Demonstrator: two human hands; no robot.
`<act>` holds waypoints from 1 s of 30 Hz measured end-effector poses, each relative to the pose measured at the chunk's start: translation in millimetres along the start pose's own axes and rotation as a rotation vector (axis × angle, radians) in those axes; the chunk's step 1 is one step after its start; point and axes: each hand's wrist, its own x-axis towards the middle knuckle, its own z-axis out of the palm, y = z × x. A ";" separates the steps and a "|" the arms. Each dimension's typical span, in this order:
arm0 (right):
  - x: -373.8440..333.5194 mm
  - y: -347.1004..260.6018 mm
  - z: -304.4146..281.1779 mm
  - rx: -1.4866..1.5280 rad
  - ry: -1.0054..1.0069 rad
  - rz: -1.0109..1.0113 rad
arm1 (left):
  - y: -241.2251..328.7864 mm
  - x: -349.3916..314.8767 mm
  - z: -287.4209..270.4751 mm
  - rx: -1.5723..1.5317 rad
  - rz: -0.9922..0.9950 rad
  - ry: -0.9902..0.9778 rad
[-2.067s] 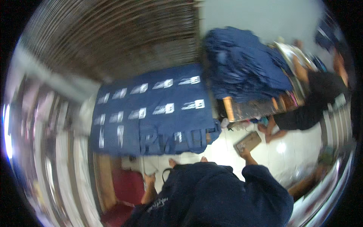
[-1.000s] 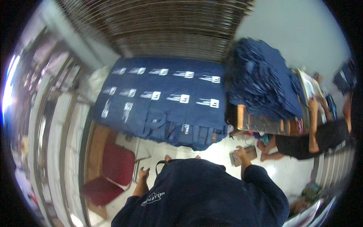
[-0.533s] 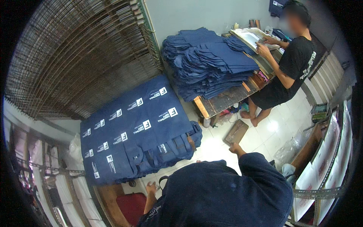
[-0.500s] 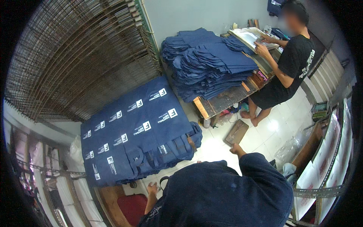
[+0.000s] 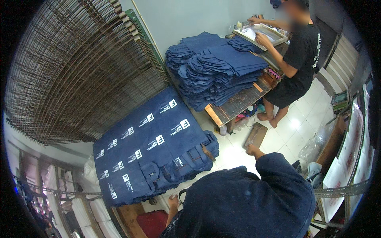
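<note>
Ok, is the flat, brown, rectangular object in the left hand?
No, the right hand holds the flat brown object by one end.

1. A brown board (image 5: pixel 256 134) is gripped at one end by the right hand (image 5: pixel 252 149).
2. The left hand (image 5: pixel 173 201) is held near a red chair (image 5: pixel 152 222).
3. Blue cloths (image 5: pixel 216 69) are piled on the wooden counter (image 5: pixel 239 104).

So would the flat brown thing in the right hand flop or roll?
Probably not floppy: held near one end by the right hand, the flat brown thing looks straight, not sagging. Being flat and rectangular, it likely wouldn't roll.
</note>
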 end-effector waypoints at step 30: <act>-35.4 -40.6 -23.4 0.048 -0.054 -0.035 | 15.6 -52.3 -11.6 -0.342 -0.158 -0.221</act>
